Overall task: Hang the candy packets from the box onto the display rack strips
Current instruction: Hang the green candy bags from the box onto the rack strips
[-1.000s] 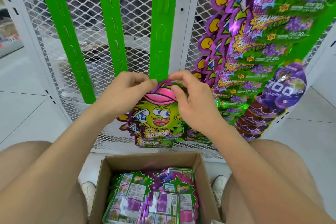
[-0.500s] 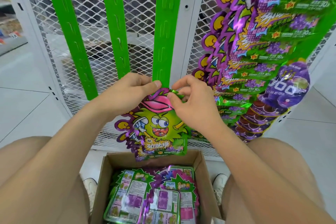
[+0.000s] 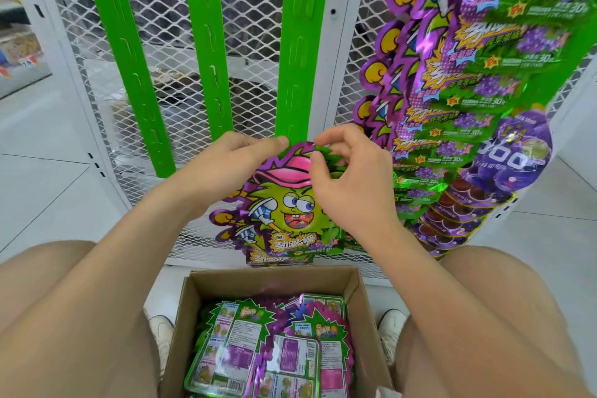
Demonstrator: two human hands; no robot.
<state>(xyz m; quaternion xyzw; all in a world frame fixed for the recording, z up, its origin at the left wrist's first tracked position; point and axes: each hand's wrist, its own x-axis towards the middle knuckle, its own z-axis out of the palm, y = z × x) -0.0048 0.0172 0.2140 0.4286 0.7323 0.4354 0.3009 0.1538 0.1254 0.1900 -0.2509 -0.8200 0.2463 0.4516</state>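
Packet [image 3: 284, 213] lifted; left hand [image 3: 226, 168], right hand [image 3: 352, 184] pinch top.

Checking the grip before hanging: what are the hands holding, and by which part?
The left hand and right hand both pinch the candy packet by its top edge.

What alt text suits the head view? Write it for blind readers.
The left hand and right hand pinch a candy packet at the foot of a green strip. An open box of packets sits below; hung packets fill the right.

head view, forward and down, close
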